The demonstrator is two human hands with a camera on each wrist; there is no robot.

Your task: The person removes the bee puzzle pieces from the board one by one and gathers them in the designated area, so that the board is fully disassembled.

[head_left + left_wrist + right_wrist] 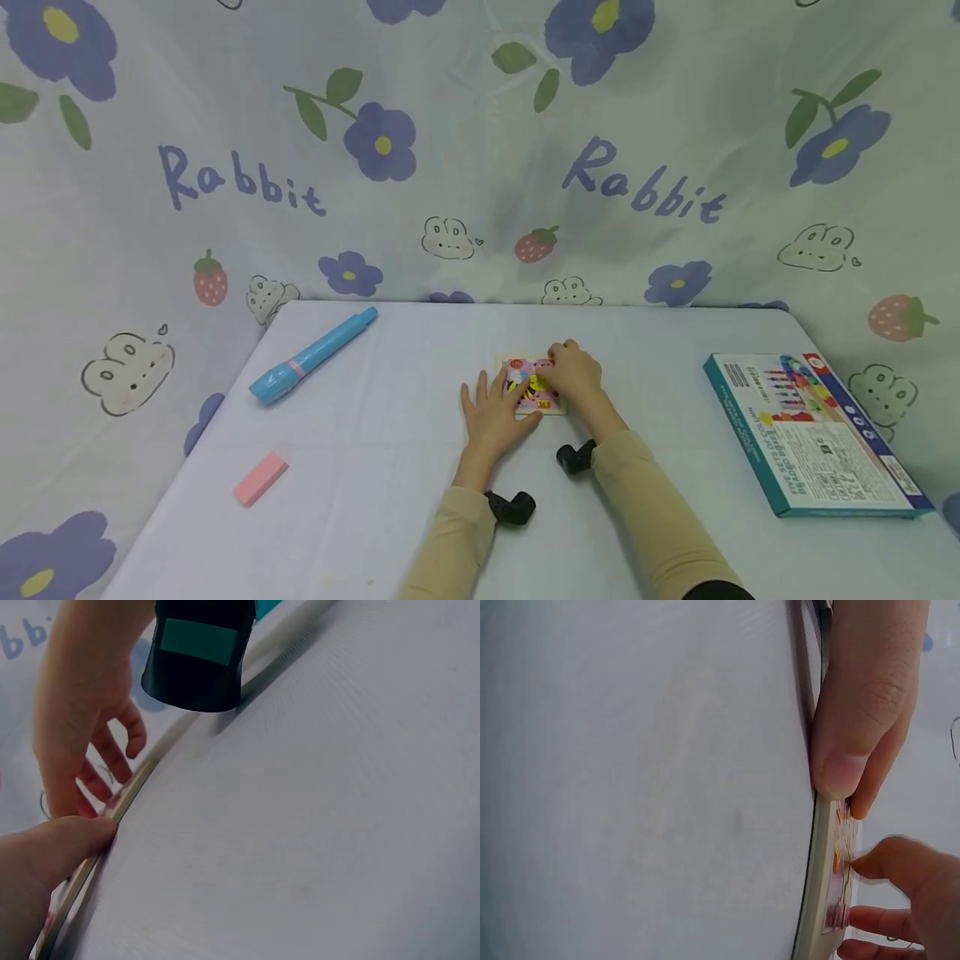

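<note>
White table [375, 467]; my left fingers [482, 385] spread on the board [538, 393], my right fingers [558, 351] curled, gripping it at one o'clock

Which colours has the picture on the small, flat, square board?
The picture: mainly pink, yellow and black, clearest in the head view.

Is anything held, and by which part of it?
A grip cannot be confirmed: the left hand rests spread on the picture board, the right hand touches its upper right side.
</note>
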